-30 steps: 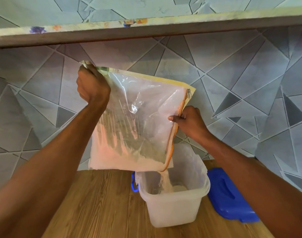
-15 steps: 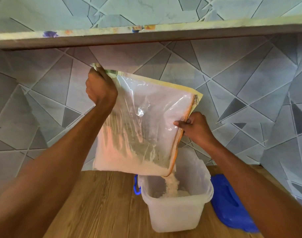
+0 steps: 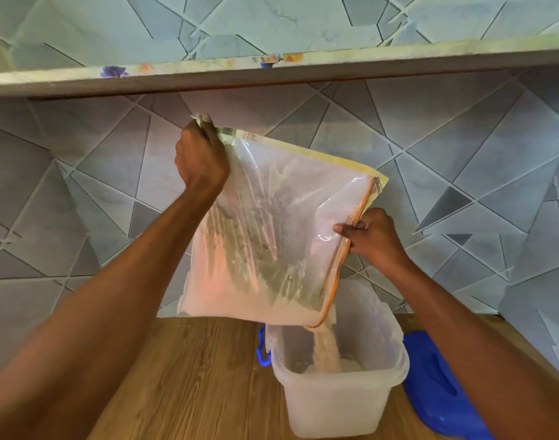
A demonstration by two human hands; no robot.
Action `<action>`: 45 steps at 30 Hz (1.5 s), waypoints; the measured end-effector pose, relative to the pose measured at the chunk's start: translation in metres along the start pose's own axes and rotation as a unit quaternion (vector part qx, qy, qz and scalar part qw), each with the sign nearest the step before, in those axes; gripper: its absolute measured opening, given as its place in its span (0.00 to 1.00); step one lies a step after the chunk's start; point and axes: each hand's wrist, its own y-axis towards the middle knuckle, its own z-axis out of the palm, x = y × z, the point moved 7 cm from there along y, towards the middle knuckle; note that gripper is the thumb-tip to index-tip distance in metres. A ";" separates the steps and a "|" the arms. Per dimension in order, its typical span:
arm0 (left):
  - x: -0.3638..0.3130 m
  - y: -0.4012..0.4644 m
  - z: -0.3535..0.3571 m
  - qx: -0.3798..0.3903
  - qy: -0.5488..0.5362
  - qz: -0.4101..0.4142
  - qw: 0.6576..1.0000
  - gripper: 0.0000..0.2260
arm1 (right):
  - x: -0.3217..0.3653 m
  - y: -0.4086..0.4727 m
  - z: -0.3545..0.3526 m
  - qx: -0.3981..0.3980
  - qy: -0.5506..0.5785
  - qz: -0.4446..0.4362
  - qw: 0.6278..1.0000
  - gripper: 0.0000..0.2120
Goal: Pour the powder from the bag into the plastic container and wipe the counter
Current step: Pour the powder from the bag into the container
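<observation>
- Since the earlier frame, your powder stream [image 3: 327,347] runs thicker into the plastic container [image 3: 338,404], lower centre.
- Your left hand [image 3: 201,160], upper centre, fists the raised back corner of the bag [image 3: 271,230].
- Soft, slick film sags under the powder's weight, so keep hold of the seams.
- Your right hand [image 3: 371,238], centre right, pinches the orange zipper edge.
- Lower right, the blue lid [image 3: 437,385] lies beside the container.

In front of me the wall [image 3: 462,160] is covered in grey and pale blue tiles cut into sharp triangles with light grout lines. A long shelf [image 3: 271,74] runs across it above, its front edge pale with small coloured marks. Below lies my wood-grain desk [image 3: 189,382], warm brown, lit softly.
</observation>
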 end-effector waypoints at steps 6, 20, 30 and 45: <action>0.002 0.005 -0.003 -0.008 0.007 -0.010 1.000 0.22 | -0.001 0.002 -0.001 -0.023 -0.020 -0.016 0.999 0.28; -0.009 0.006 -0.006 -0.027 0.048 0.047 0.997 0.22 | -0.003 0.004 -0.003 -0.033 -0.036 -0.003 0.999 0.26; -0.015 -0.002 -0.002 -0.028 0.087 0.095 0.991 0.22 | -0.002 -0.003 0.002 0.012 -0.033 0.006 0.999 0.24; -0.011 -0.001 0.000 -0.030 0.113 0.092 0.989 0.22 | 0.020 -0.012 -0.001 0.013 -0.099 -0.004 0.995 0.23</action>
